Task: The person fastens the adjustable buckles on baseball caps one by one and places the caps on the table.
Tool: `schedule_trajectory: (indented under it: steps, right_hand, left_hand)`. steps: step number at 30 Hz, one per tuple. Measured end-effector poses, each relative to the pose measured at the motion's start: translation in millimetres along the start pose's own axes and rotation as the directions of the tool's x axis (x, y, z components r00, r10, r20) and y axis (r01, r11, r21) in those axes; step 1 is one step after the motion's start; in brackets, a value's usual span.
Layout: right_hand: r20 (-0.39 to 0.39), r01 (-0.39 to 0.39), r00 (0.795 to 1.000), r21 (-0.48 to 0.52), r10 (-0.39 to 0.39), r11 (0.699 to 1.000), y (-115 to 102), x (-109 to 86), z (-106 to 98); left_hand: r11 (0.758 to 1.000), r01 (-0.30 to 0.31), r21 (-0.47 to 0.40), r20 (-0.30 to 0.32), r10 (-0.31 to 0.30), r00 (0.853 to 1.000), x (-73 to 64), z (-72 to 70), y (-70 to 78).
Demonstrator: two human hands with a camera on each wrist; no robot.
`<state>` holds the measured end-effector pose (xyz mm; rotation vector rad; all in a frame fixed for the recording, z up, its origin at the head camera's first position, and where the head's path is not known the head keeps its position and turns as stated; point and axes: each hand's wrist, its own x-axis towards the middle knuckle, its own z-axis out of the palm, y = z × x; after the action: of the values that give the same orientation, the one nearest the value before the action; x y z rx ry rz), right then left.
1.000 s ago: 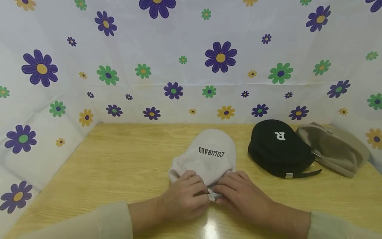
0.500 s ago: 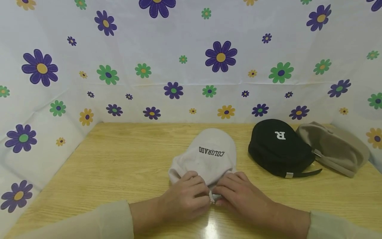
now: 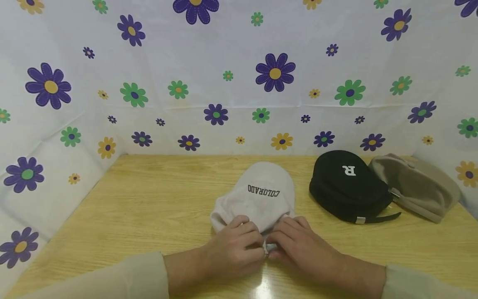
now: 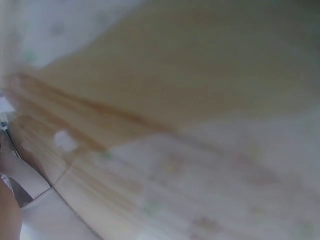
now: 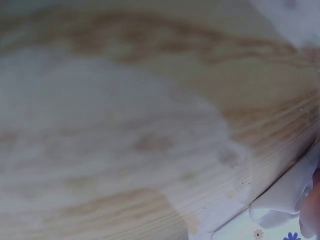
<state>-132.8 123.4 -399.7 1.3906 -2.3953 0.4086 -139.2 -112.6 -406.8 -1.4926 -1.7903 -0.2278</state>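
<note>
An off-white baseball cap (image 3: 263,199) lies on the table in the head view, its dark COLORADO lettering upside down to me. My left hand (image 3: 235,249) pinches the cap's near edge at the back strap. Opposite it, my right hand (image 3: 304,249) holds the other side of the strap with bent fingers. Between the fingertips shows a small pale bit of the strap (image 3: 270,247); the fingers hide the rest. Only a sliver of the left hand (image 4: 9,217) enters the left wrist view, and likewise the right hand (image 5: 311,210) at the right wrist view's edge.
To the right sits a black cap (image 3: 347,187) with a white R and a loose strap end. A tan cap (image 3: 422,185) leans behind it near the table's right edge. A flower-print cloth (image 3: 239,41) surrounds the wooden table (image 3: 157,199) at the back and sides.
My left fingers have shifted slightly right, closer to the right fingers, and less of the pale strap shows between them. The off-white cap and the right hand stay nearly in place.
</note>
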Motion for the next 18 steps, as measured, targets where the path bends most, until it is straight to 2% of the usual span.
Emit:
schedule_trajectory:
  steps: [5,11,18]
  right_hand:
    - [0.034,-0.046,0.998,0.049,0.044,0.998,-1.6,-1.9,-1.3]
    - [0.052,-0.098,0.994,0.027,0.096,0.995,-1.7,-1.2,-2.2]
    - [0.063,-0.099,0.993,0.033,0.097,0.994,-1.2,-2.0,-3.6]
  left_hand:
    - [1.0,-0.019,0.015,0.008,0.019,1.0,-0.3,-0.2,0.1]
    - [1.0,-0.007,0.007,0.003,0.007,1.0,-0.4,-1.6,0.8]
    - [1.0,0.002,0.009,0.004,-0.002,1.0,-0.4,-1.5,1.1]
